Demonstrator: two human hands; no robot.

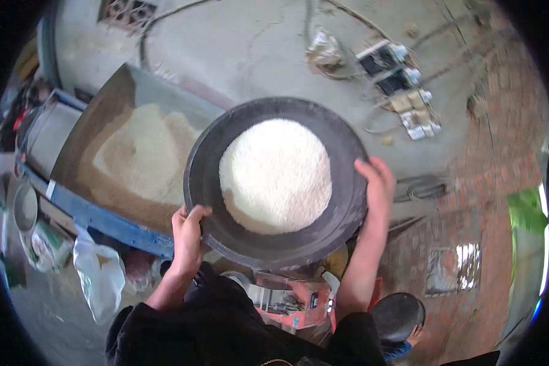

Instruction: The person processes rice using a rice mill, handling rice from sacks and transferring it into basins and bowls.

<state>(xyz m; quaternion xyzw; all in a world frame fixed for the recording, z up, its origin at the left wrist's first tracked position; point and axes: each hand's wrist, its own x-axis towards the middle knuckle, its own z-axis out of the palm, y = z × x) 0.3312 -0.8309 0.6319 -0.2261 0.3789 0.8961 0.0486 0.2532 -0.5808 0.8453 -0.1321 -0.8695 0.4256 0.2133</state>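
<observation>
A wide black basin (341, 235) is held up in front of me, with a round heap of white rice (277, 174) inside it. My left hand (189, 235) grips the basin's lower left rim, thumb over the edge. On the opposite side, my right hand (377, 183) clasps the right rim, its fingertips showing above the edge. Partly behind the basin at the left stands a blue-sided metal hopper (113, 226) containing pale grain (143, 152) with brownish material around it.
A red machine (290, 302) is below the basin. At lower right, another person's hand (416, 334) touches a dark round pan (398, 317). A white plastic bag (99, 277) hangs by the hopper. Electrical switches (396, 85) and cables are on the grey wall.
</observation>
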